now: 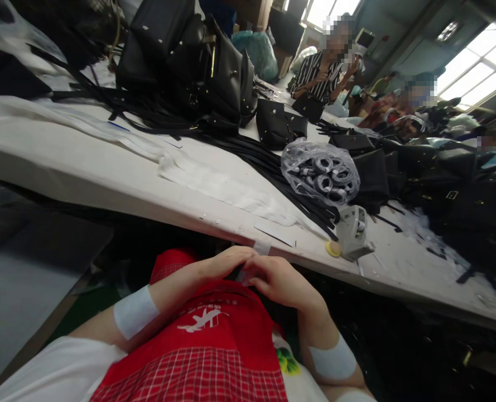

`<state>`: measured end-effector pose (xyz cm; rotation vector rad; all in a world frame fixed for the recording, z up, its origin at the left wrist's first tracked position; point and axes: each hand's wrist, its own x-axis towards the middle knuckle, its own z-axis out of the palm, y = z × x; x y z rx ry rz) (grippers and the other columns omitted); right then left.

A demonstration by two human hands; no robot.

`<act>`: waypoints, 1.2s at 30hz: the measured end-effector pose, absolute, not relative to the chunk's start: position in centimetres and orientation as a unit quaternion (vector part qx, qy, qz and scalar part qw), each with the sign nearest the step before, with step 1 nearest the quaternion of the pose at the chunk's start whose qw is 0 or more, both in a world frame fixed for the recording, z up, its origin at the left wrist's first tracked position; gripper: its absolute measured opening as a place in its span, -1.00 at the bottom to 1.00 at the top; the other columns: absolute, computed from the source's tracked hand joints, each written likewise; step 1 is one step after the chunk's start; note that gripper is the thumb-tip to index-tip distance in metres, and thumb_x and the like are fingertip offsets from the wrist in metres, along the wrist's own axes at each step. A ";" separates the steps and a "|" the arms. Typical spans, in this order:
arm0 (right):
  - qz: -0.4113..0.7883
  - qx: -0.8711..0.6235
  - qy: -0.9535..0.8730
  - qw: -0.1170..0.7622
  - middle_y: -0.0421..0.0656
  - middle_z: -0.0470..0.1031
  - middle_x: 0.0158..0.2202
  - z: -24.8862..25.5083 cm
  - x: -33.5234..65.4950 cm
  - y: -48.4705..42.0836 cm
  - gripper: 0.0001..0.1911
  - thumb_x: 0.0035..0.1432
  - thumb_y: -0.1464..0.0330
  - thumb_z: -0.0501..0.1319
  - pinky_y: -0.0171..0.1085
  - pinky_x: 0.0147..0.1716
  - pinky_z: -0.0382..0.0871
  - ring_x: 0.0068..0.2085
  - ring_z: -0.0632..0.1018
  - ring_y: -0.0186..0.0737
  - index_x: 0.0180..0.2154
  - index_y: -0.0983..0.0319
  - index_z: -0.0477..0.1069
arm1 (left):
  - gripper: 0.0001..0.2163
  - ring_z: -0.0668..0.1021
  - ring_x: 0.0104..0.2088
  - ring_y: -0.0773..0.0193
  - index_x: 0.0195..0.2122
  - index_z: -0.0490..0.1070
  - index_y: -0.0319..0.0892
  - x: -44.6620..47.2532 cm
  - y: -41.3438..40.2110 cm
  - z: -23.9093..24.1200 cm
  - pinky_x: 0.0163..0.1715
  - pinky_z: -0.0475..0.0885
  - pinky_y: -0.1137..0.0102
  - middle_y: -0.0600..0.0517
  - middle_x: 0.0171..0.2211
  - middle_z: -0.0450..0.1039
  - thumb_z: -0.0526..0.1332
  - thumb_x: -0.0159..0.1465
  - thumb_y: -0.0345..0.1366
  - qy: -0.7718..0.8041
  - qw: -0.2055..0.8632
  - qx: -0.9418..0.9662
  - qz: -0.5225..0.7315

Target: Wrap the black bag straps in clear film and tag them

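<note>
Below the edge of the surface (105, 173), my left hand (225, 261) and my right hand (279, 282) meet over my lap, above the red apron (214, 340). Both are curled inward, fingertips together, pinching a small pale piece (242, 274) between them; it is mostly hidden, so I cannot tell what it is, though it looks like a strip of tape or label. A white band wraps each wrist.

On the surface, just above my hands, lie white paper strips (226, 187), a small white slip (261, 246) at the very edge, a grey tape dispenser (354, 231) with a yellow disc (333, 249) touching its base, and a clear bag of rolls (319, 170) beside a sheaf of black straps (273, 162). Black bags (197, 61) are piled farther back. Across the surface, a person in a striped top (318, 72) sits with other workers nearby.

I judge the step in hand to be a fine preparation of the small piece, peeling or separating it with the fingertips. The next move, as I judge it, calls for a steady pinch from one hand while the other frees itself to reach up to the surface.
</note>
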<state>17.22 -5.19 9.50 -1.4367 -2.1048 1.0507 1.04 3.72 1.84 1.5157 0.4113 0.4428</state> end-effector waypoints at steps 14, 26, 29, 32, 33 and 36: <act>0.327 -0.656 -0.605 0.312 -0.21 0.52 -0.48 7.8 22.1 -4.8 -0.86 0.10 0.28 0.28 -0.32 -0.42 0.32 -0.42 0.46 -0.25 -0.40 0.22 0.50 | -0.75 0.47 -0.48 0.31 -0.48 0.48 -0.24 -0.8 4.5 1.9 -0.43 0.37 0.49 0.04 -0.51 0.48 0.28 0.18 -0.14 0.245 0.588 0.746 0.195; 0.368 -0.593 -0.628 0.346 -0.17 0.59 -0.36 6.6 19.5 -4.4 -0.87 0.10 0.30 0.30 -0.28 -0.34 0.39 -0.35 0.52 -0.22 -0.29 0.20 0.56 | -0.61 0.47 -0.49 0.34 -0.57 0.47 -0.25 1.5 3.4 2.7 -0.43 0.33 0.50 0.02 -0.51 0.46 0.15 0.30 -0.11 0.192 0.550 0.795 0.170; 0.362 -0.596 -0.600 0.392 -0.15 0.58 -0.39 5.7 20.0 -4.3 -0.87 0.08 0.28 0.32 -0.26 -0.29 0.40 -0.34 0.53 -0.19 -0.35 0.21 0.57 | -0.63 0.49 -0.46 0.31 -0.57 0.49 -0.24 1.6 3.6 2.7 -0.38 0.36 0.48 0.00 -0.50 0.48 0.19 0.27 -0.09 0.214 0.552 0.779 0.205; 0.354 -0.605 -0.570 0.430 -0.17 0.53 -0.49 5.0 20.0 -4.5 -0.83 0.06 0.25 0.34 -0.28 -0.36 0.37 -0.42 0.50 -0.23 -0.47 0.21 0.54 | -0.65 0.50 -0.46 0.30 -0.56 0.52 -0.24 1.6 3.5 2.8 -0.40 0.37 0.48 0.00 -0.50 0.48 0.22 0.26 -0.10 0.226 0.562 0.765 0.219; 0.347 -0.610 -0.560 0.441 -0.18 0.52 -0.52 4.8 19.8 -4.5 -0.82 0.05 0.25 0.35 -0.29 -0.40 0.35 -0.45 0.49 -0.24 -0.50 0.21 0.53 | -0.66 0.50 -0.47 0.30 -0.56 0.53 -0.24 1.7 3.4 2.8 -0.41 0.37 0.48 0.00 -0.50 0.48 0.23 0.25 -0.11 0.229 0.564 0.761 0.223; 0.323 -0.620 -0.547 0.461 -0.20 0.50 -0.56 4.8 19.3 -4.7 -0.79 0.02 0.26 0.36 -0.30 -0.45 0.32 -0.51 0.45 -0.28 -0.55 0.22 0.49 | -0.71 0.50 -0.47 0.31 -0.54 0.56 -0.23 1.9 3.1 3.1 -0.44 0.35 0.49 -0.01 -0.51 0.49 0.26 0.23 -0.16 0.233 0.563 0.756 0.238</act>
